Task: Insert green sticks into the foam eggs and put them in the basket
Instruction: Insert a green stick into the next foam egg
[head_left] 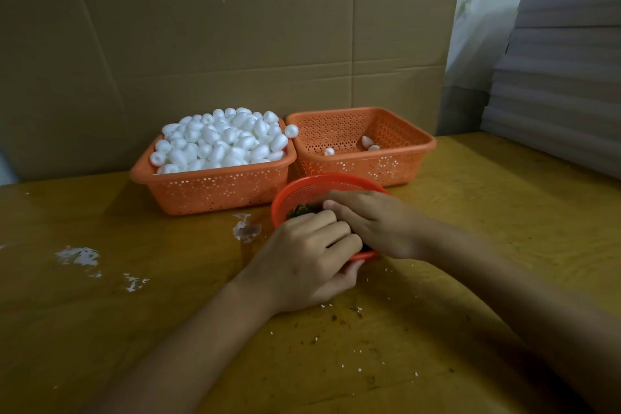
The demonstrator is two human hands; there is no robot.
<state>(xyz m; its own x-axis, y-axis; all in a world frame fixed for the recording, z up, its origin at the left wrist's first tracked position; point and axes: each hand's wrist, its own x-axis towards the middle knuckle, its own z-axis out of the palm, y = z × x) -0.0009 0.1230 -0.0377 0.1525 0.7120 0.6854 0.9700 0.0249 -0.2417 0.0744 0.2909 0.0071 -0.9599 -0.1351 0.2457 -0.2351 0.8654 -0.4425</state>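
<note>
Both forearms reach in from the table's [470,212] near edge, over scattered crumbs [356,309]. Left hand [309,259] clamps the sieve's [302,185] near rim, fingers curled inside, thumb underneath. Right hand [373,222] lies across the sieve, palm down, fingertips buried among the green sticks [300,210]; I cannot tell whether it grips any. Behind, towards the far edge, the left basket [215,188] is heaped with foam eggs [221,141]. The right basket [363,161], touching it, holds only a few. Cardboard [235,44] stands behind the baskets, and grey boards [564,77] are stacked at the far right corner.
</note>
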